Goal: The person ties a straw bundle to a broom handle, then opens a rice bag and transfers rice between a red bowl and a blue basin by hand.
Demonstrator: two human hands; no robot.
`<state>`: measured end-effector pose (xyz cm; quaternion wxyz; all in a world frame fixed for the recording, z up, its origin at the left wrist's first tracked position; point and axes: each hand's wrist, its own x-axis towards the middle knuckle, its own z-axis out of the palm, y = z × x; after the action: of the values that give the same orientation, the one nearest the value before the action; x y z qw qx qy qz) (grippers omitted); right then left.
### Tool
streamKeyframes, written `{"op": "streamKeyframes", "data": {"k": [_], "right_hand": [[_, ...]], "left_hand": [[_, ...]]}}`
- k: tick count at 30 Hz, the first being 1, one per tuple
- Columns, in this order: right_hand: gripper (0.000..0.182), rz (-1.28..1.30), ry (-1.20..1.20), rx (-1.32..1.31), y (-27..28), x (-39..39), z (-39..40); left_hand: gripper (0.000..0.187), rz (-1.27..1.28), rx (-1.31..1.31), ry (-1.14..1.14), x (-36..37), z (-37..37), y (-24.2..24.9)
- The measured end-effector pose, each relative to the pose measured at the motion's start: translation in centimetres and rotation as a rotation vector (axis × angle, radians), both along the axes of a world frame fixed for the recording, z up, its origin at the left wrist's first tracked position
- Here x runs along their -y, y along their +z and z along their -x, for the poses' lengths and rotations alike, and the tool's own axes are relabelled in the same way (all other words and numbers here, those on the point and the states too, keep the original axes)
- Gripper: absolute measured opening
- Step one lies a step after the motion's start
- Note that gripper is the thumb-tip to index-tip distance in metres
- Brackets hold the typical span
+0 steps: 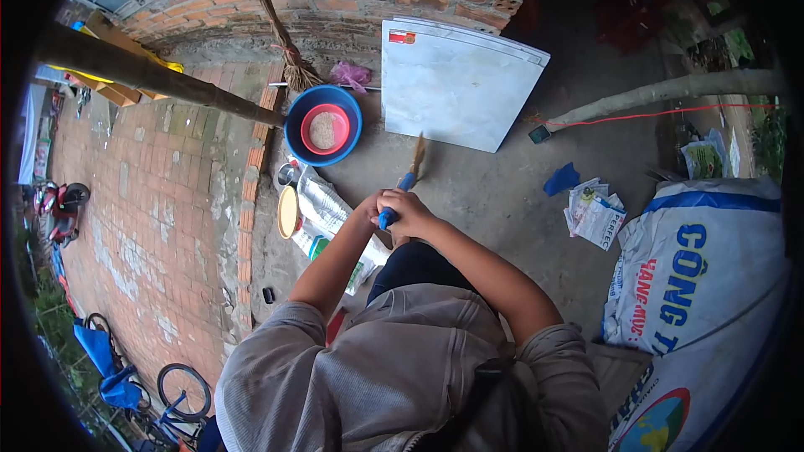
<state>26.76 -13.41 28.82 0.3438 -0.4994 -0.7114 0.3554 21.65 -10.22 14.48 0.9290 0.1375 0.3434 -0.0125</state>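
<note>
My right hand and my left hand are clasped together in front of my knees. Both grip the blue handle of a small brush, whose worn bristles point up and away toward the far wall. The handle's lower end sticks out under my right fist. My grey sleeves are pushed up past the elbows. Just beyond the brush tip lies a white square tile propped against the brick wall.
A blue basin holds a red bowl of pale powder. Printed sacks and a yellow lid lie left of my hands. Big white sacks stand at right. A broom leans on the wall. A wooden pole crosses at left.
</note>
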Motion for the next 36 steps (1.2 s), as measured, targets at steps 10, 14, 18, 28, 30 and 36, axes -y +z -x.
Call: {"op": "streamKeyframes", "data": {"k": [10,14,18,28,30,36], "right_hand": [[0.024,0.161,-0.077,-0.31,-4.0,9.1,-9.2],[0.023,0.12,-0.265,-0.28,-4.5,17.9,-15.6],[0.023,0.132,-0.475,-0.147,-3.0,27.1,-22.8],[0.027,0.157,-0.43,-0.096,-1.2,31.6,-31.4],[0.026,0.077,-0.354,-0.171,-1.4,29.7,-31.0],[0.026,0.103,-0.125,-0.244,-0.9,24.5,-32.1]], "left_hand": [[0.016,0.17,-0.307,0.066,4.8,-2.9,2.4],[0.017,0.184,-0.306,-0.077,12.4,-11.6,-0.8],[0.017,0.192,-0.04,-0.276,21.6,-21.1,-3.7],[0.011,0.054,0.154,-0.248,25.2,-28.6,2.3],[0.008,-0.173,0.203,-0.27,23.5,-27.0,2.8],[0.024,0.29,0.114,0.105,20.1,-24.1,-3.5]]}}
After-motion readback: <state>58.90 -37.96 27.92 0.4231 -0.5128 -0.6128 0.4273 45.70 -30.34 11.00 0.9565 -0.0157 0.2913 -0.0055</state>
